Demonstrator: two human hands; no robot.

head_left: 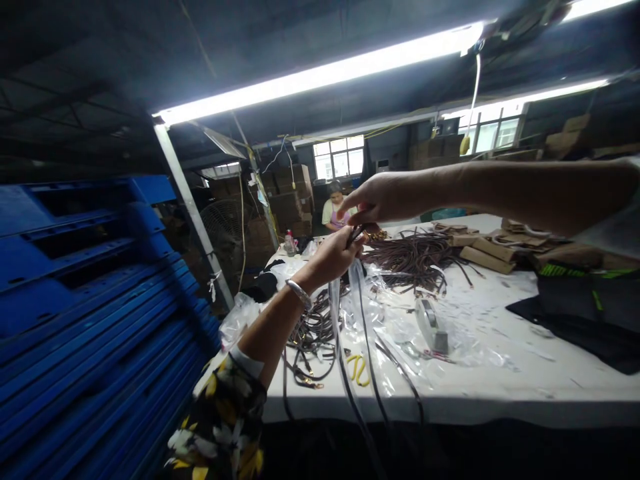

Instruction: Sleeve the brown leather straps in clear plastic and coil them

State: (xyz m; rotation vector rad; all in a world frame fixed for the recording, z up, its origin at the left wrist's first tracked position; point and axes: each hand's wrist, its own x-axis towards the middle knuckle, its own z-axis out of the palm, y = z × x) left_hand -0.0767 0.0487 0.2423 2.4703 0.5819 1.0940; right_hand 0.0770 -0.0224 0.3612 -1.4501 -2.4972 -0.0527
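My left hand, with a silver bracelet at its wrist, is closed around dark straps. They hang below it over the table's front edge, partly in clear plastic sleeves. Just above, my right hand reaches in from the right with bent fingers, gripping the straps' upper end. Fingers partly hide that end. On the table behind lie a heap of loose dark straps and a second bunch with gold-coloured metal ends. Yellow-handled scissors rest near the hanging straps.
A tape dispenser stands on the white table among clear plastic bags. Brown cardboard pieces and a black cloth item lie to the right. Blue pallets are stacked at left. A person sits at the far end.
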